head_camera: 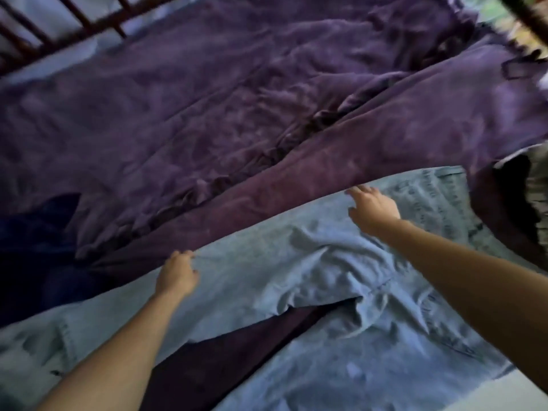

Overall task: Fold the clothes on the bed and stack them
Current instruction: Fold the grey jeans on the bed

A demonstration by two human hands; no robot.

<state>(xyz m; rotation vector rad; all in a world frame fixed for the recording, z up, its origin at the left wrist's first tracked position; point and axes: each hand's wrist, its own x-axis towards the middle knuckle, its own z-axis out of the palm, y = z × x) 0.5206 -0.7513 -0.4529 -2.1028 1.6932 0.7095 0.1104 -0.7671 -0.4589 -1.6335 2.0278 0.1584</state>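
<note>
Light blue jeans [267, 271] lie spread across the near part of the bed, one leg running left, the waist toward the right. My left hand [177, 272] pinches the far edge of that leg with curled fingers. My right hand [372, 207] lies flat on the jeans near their far edge, fingers straight. The crotch area between my arms is bunched and wrinkled. The picture is blurred.
A rumpled purple bedcover [237, 99] fills the bed beyond the jeans. Dark blue cloth [38, 232] lies at the left. A dark wooden bed frame [74, 28] crosses the top left. Dark and striped fabric [530, 188] sits at the right edge.
</note>
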